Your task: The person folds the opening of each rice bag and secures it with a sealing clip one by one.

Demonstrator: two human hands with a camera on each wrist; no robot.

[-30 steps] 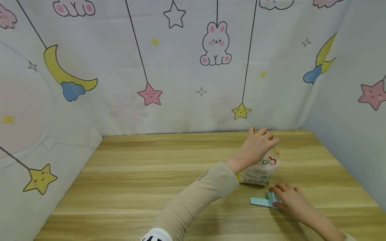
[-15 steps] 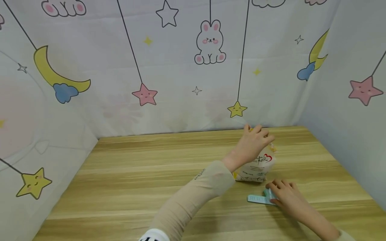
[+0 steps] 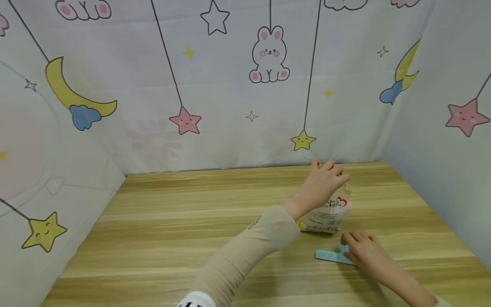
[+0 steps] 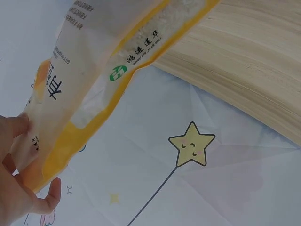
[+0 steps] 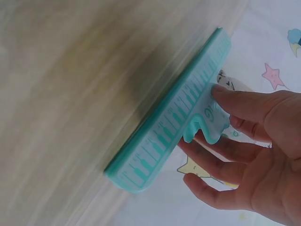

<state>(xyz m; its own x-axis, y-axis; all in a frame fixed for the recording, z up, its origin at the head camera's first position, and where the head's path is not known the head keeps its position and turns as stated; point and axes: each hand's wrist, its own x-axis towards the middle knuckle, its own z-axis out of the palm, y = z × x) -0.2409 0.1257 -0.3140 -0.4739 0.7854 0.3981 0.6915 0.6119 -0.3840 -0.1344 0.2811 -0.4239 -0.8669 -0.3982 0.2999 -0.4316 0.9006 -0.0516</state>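
Observation:
A white and yellow bag of rice stands upright on the table, toward its back right. My left hand grips the bag's top from above. In the left wrist view the fingers and thumb close around the bag's gathered yellow end, and white grains show through a clear strip. In front of the bag, my right hand pinches a teal bag clip by its handle between thumb and fingers. The clip's long bar, printed with piano-key shapes, lies close over the wood and points left in the head view.
The wood-grain table spreads to the left of both hands. A white cloth printed with stars, moons and a rabbit hangs behind it and along both sides.
The head view has shifted slightly. The clip has tilted a little in the right hand, its bar still pointing left. The left hand keeps its hold on the bag's top.

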